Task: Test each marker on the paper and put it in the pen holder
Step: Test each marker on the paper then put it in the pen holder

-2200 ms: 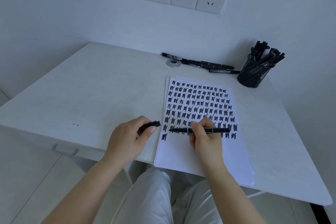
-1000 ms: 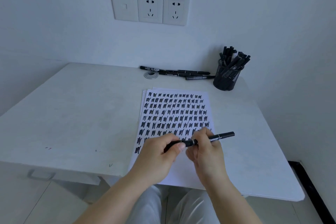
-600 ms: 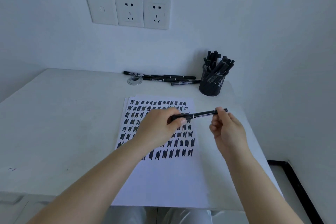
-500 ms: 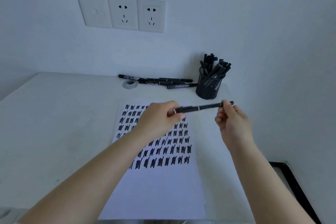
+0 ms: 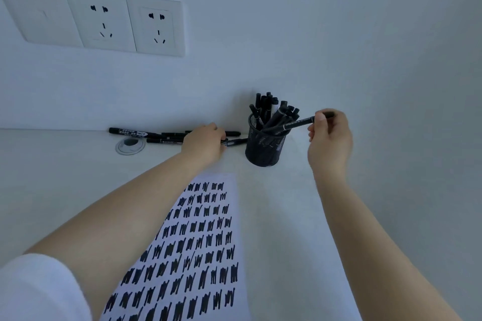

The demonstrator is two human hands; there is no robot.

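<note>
Above the far right of the table [image 5: 65,185], a capped black marker [image 5: 297,124] slants down toward the mesh pen holder [image 5: 264,148], its lower end at the rim among the markers already standing inside. The right hand [image 5: 330,138] pinches its upper end, grip grasping that marker. Left of the holder, the left hand [image 5: 204,143] reaches over the loose markers [image 5: 156,135] lying along the far edge by the wall; I cannot tell whether its grip has closed on one. Nearer lies the paper [image 5: 208,242], covered in rows of black test strokes. A round grommet [image 5: 130,145] sits left of the loose markers, wall sockets [image 5: 104,23] above.
</note>
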